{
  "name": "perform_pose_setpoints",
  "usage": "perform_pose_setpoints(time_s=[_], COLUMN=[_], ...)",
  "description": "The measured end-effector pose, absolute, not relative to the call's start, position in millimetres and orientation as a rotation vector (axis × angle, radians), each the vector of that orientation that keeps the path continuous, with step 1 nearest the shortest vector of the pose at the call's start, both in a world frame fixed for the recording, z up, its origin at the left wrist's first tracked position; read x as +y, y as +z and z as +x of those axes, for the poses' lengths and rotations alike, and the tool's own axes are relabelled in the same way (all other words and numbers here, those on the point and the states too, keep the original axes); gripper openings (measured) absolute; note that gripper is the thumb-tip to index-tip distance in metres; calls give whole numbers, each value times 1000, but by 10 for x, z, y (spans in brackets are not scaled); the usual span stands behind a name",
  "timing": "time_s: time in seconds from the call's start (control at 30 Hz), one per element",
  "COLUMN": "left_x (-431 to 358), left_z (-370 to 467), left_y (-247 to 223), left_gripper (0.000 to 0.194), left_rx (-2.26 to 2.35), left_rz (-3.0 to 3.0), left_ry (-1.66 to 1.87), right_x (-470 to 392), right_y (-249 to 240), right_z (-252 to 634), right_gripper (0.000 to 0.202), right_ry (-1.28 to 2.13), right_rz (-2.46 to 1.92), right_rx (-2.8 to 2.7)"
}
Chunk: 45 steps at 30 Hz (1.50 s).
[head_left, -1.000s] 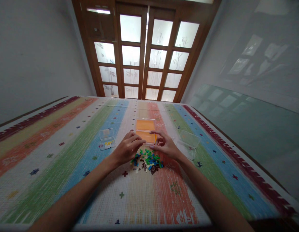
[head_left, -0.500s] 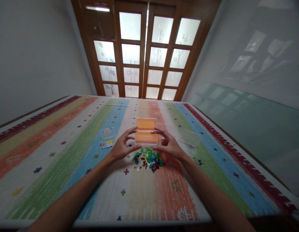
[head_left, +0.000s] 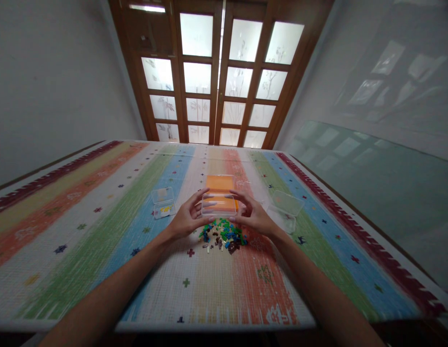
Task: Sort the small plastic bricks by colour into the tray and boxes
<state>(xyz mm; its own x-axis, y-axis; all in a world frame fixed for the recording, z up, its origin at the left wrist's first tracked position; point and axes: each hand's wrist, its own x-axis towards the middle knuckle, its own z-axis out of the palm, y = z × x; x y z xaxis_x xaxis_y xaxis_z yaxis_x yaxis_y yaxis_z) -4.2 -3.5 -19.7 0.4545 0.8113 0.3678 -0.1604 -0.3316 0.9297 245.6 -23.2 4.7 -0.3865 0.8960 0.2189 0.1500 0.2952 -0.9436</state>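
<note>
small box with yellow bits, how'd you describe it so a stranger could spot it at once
A striped cloth lies before wooden doors. On its left-hand blue stripe, just left of the left hand, sits a small open box. Yellow bits inside set it apart from the box showing orange between the hands and the clear box right of the right hand.

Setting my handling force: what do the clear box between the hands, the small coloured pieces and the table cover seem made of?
Clear box: probably hard, glossy plastic; orange shows through it, and its rim catches light.
Small coloured pieces: likely plastic, from their solid colours; finish too small to tell.
Table cover: looks like matte woven cloth, from its ribbed texture.
</note>
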Motion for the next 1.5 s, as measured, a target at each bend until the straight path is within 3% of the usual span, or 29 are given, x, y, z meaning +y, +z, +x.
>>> perform_pose_setpoints(time_s=[0.17,0.37,0.6,0.77,1.13,1.5], left_x=[-36,22,16,-23,-42,-85], left_z=[-35,-84,-86,-72,-53,-13], left_y=[-209,-225,-249,-207,-197,-244], left_gripper=[81,78,77,75,72,77], left_rx=[601,691,700,707,680,657], left_rz=[1471,1462,1446,1407,1328,1323], left_ry=[1166,1218,1236,1239,1238,1189], right_x=[-238,-276,-510,-574,-561,-408], right_y=[85,74,54,-27,-21,279], right_z=[2489,2587,2358,2260,2250,2372], right_gripper=[72,29,13,12,14,25], right_ry=[1053,789,738,498,470,533], right_rz=[-1038,-1051,-886,-977,-941,-1018], right_rx=[-1822,-1977,-2506,-2672,-2735,-2252])
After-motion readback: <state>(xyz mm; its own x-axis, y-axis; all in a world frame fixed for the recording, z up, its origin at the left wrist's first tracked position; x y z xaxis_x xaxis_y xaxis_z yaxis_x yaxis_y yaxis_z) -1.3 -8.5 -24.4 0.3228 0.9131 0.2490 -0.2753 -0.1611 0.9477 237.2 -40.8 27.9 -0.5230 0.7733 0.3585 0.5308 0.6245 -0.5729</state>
